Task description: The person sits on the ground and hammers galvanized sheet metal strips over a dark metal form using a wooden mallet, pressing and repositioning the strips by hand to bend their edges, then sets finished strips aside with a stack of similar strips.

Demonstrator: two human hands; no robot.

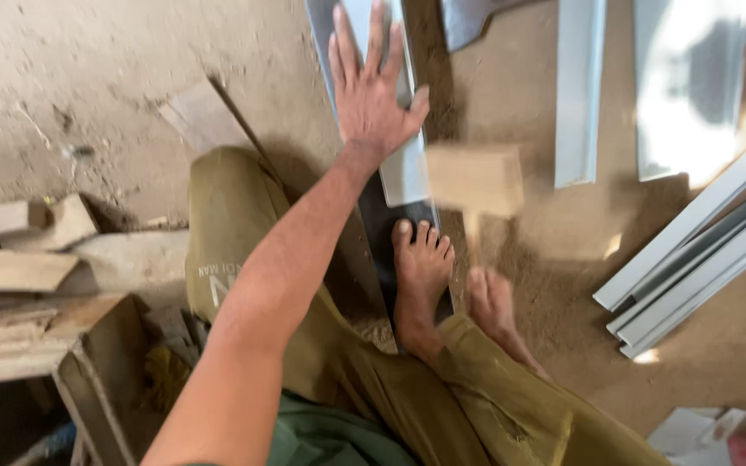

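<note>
While the bare foot [420, 267] was braced on the dark bar, the right hand [487, 302] was clenched around the blurred wooden mallet [475, 179]. At twelve o'clock, the metal sheet strip [403, 164] was pinned by the left hand [371, 91], flat and unclenched. A mistimed swing could probably strike the thumb or toes.

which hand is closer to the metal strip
Left. The left hand lies flat on the metal strip, pressing it down. The right hand is off to the strip's right, gripping a blurred wooden mallet beside it.
</note>
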